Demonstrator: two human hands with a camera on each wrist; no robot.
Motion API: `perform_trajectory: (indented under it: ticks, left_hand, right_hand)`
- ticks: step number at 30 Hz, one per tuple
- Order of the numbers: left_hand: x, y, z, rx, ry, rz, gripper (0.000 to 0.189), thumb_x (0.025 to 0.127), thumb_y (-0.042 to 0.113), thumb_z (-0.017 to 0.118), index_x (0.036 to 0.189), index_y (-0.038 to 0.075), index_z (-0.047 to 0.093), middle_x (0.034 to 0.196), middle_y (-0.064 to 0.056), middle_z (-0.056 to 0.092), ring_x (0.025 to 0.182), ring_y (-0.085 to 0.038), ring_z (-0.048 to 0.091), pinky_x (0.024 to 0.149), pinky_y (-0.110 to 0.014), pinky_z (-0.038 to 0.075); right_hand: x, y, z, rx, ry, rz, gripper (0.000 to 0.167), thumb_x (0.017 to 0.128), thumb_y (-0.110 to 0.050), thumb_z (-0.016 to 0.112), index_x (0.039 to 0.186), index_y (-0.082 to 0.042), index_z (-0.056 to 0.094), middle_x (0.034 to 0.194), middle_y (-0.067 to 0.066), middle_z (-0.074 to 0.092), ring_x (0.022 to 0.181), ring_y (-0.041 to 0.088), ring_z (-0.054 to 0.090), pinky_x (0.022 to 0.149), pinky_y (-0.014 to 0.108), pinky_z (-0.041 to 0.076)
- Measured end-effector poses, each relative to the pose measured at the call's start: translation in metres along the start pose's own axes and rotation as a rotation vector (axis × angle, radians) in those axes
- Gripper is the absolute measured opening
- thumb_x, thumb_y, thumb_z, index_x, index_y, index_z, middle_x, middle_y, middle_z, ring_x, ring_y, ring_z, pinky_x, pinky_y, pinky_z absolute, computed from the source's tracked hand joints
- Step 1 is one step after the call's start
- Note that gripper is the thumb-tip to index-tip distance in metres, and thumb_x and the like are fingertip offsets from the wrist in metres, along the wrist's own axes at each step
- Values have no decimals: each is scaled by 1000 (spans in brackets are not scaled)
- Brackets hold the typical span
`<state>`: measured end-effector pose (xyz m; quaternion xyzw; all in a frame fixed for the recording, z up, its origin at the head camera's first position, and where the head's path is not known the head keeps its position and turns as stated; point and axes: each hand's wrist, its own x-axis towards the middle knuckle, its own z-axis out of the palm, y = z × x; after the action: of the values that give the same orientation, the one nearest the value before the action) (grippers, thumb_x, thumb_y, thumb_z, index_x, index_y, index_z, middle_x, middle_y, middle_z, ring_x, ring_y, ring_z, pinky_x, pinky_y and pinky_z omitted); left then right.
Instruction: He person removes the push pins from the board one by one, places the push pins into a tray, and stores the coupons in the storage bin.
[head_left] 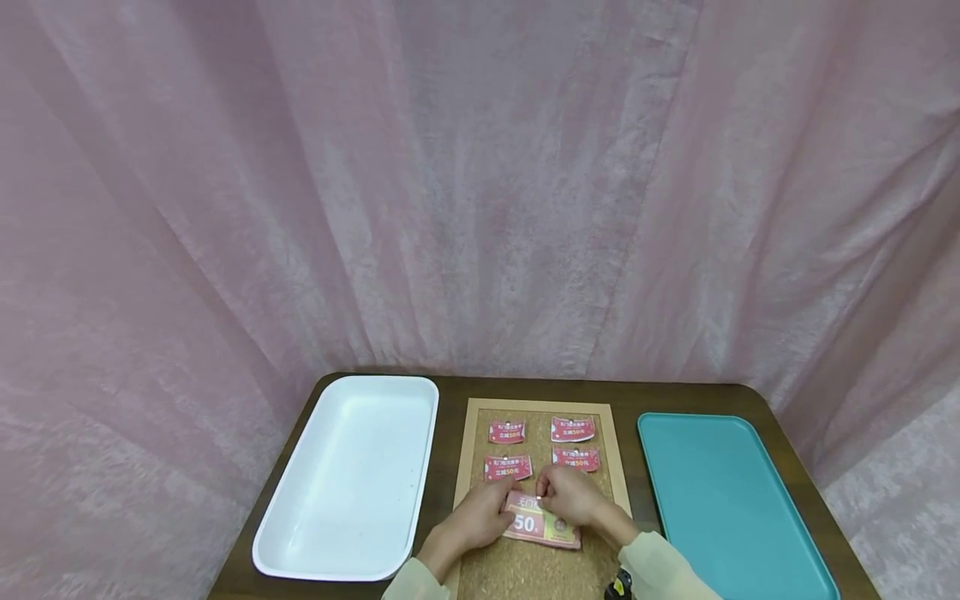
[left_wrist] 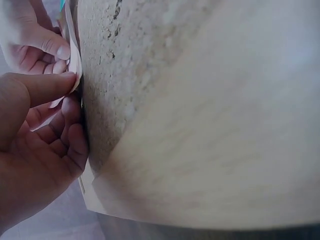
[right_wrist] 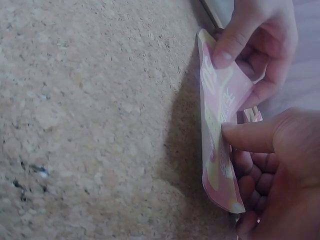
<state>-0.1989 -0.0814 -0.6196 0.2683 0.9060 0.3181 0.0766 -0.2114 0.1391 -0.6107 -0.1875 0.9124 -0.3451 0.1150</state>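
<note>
Both hands hold a pink and yellow paper coupon [head_left: 534, 523] marked 50, above the cork board [head_left: 536, 571]. Its edge shows layers, like a thin stack. My left hand [head_left: 480, 515] pinches its left end, thumb on the printed face. At the top edge, my right hand [head_left: 572, 493] pinches the paper between thumb and curled fingers. In the right wrist view the coupon [right_wrist: 220, 120] bows slightly and stands off the cork, casting a shadow. The left wrist view shows its pale edge [left_wrist: 75, 55] between the two thumbs.
Several smaller red coupons [head_left: 507, 468] are fixed to the upper board in two columns. A white tray [head_left: 262, 550] stands left of the board and a teal tray [head_left: 738, 500] right, all on a dark wooden table [head_left: 450, 400]. A pink curtain [head_left: 480, 208] hangs behind.
</note>
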Motion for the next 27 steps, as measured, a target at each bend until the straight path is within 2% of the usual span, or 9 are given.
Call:
perform_trajectory:
  ticks: [9, 17, 27]
  left_hand:
    - [0, 1, 2, -5, 2, -10, 37, 84, 3, 78, 119, 11, 69, 87, 8, 65, 81, -4, 56, 71, -25, 48]
    - [-1, 2, 2, 7, -9, -11, 36, 86, 3, 78, 119, 14, 69, 94, 8, 67, 85, -4, 58, 73, -26, 49]
    - [0, 3, 1, 16, -11, -9, 36, 87, 3, 77, 120, 13, 68, 83, 10, 59, 77, -3, 52, 67, -23, 45]
  right_hand:
    - [-2, 2, 1, -6, 3, -2, 18, 87, -2, 77, 83, -15, 64, 64, -9, 55, 49, 3, 47, 44, 20, 36]
    - [-3, 1, 1, -46, 24, -34, 17, 88, -6, 79, 84, -14, 65, 70, -9, 54, 56, 3, 47, 53, 23, 38]
    - [-5, 2, 3, -101, 51, -49, 18, 90, -7, 78, 86, -16, 64, 73, -10, 53, 62, 3, 47, 56, 24, 39]
